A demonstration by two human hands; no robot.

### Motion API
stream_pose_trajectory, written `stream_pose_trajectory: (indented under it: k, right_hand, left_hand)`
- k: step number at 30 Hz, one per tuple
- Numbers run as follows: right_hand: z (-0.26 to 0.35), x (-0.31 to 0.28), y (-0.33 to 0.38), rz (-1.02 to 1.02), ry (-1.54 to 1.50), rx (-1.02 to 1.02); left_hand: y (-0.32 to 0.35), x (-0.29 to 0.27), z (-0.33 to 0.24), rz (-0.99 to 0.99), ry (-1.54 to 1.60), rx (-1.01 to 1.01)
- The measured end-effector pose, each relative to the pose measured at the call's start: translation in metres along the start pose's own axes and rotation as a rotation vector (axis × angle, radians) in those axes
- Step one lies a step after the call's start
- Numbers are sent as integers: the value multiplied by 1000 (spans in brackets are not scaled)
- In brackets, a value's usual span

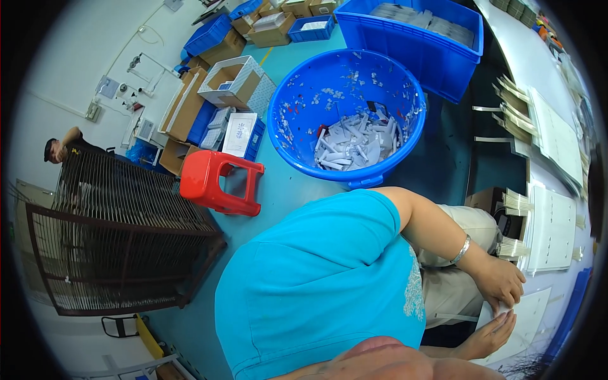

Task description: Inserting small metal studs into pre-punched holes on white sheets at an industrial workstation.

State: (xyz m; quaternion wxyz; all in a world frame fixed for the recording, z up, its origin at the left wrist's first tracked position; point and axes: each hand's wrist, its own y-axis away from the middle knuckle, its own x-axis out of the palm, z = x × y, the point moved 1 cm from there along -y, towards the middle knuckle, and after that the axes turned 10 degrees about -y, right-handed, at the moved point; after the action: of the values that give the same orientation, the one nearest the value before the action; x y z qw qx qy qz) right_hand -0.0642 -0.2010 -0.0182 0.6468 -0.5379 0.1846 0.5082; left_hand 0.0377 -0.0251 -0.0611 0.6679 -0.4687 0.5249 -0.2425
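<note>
My left hand (500, 278), with a silver bangle at its wrist, bends over the worktable at the right. Its fingers are closed in a pinch on a small crumpled white piece (504, 309). My right hand (486, 337) comes in from below, its fingers pressed together and their tips at the same piece; its thumb is mostly hidden. Both hands are over a flat white panel (531, 320), and a thin pale strip (457, 316) juts from its edge over my lap. Beside my left hand lies another white panel (552, 229) with bundles of cream strips (517, 202).
A round blue tub (278, 120) holds white scraps, with a large blue crate (411, 47) behind it. More strip-edged panels (557, 136) are stacked on the table. A red stool (201, 182), cartons (183, 104) and a wire rack (126, 234) stand leftward; another person (63, 145) is behind the rack.
</note>
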Motion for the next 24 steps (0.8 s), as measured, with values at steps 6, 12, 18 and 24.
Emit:
stream_pose_trajectory:
  k: [6, 12, 18, 24]
  right_hand:
    - [6, -1, 1, -16, 11, -2]
    - [0, -4, 4, -37, 14, 29]
    - [13, 7, 9, -73, -130, 63]
    - [52, -7, -3, -176, -26, 107]
  left_hand:
    - [-1, -3, 0, 6, 50, -15]
    - [-7, -11, -7, 6, 78, -18]
    - [5, -22, -10, 168, 146, -237]
    - [-14, -55, -10, 270, 184, -268]
